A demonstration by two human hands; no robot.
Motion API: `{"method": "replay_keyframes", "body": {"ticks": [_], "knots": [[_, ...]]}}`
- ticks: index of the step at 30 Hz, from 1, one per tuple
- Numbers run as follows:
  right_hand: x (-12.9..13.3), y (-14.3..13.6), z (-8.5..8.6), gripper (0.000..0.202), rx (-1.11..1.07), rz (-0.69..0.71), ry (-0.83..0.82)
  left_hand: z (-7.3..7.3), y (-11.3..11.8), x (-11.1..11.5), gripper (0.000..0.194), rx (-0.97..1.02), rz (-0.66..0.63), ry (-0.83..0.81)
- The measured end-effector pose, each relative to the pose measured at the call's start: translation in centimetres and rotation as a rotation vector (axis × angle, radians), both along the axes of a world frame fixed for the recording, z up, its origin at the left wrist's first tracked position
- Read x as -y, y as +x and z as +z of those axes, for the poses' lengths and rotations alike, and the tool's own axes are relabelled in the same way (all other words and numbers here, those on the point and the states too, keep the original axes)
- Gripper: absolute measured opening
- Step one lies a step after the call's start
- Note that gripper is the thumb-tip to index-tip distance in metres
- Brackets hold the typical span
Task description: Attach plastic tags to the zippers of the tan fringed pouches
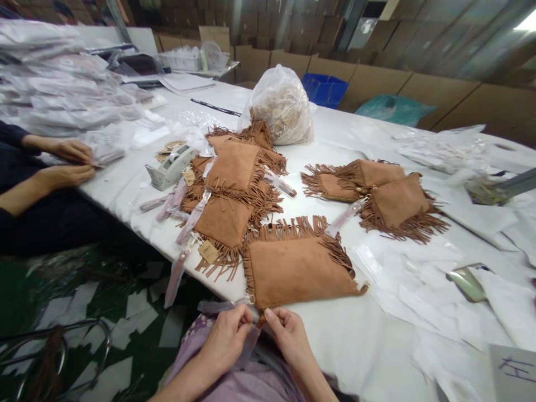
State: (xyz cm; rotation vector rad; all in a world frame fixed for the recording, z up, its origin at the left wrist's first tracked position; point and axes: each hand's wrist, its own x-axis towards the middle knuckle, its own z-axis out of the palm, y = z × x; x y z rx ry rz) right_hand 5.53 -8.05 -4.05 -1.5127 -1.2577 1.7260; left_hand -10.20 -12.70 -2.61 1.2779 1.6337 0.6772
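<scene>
Pinching the small brown tab (pixel 262 320) at lower centre with left hand (pixel 229 336) and right hand (pixel 288 336) calls for steadying the fringed pouch (pixel 301 271) flat.

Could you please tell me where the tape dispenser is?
In the head view, the tape dispenser is left of centre, beside the piled brown bags.
</scene>
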Motion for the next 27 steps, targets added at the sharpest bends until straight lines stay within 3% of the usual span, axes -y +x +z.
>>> {"method": "replay_keyframes", "body": {"ticks": [6,9,12,14,21,24,27], "knots": [[-0.1,0.1,0.0,0.052,0.039,0.031,0.067,-0.1,0.2,0.2,0.021,-0.006,-0.115,0.004],[0.7,0.4,1.1,0.048,0.110,0.057,0.129,-0.5,0.4,0.0,0.024,0.082,0.014,-0.026],[2.1,0.8,2.1,0.044,0.151,0.179,0.136,-0.9,0.7,-0.3,0.024,0.229,0.187,-0.071],[3.1,0.9,2.2,0.042,0.132,0.248,0.118,-1.0,0.8,-0.5,0.024,0.282,0.224,-0.065],[4.0,0.3,1.1,0.060,-0.128,0.090,-0.114,-0.7,0.5,-0.6,0.027,0.368,0.145,-0.055],[4.1,0.1,1.3,0.055,-0.104,0.109,-0.095,-0.6,0.7,-0.7,0.024,0.325,0.111,-0.008],[4.3,0.2,1.4,0.052,-0.080,0.100,-0.077,-0.5,0.9,-0.8,0.022,0.505,0.077,-0.070]]}}
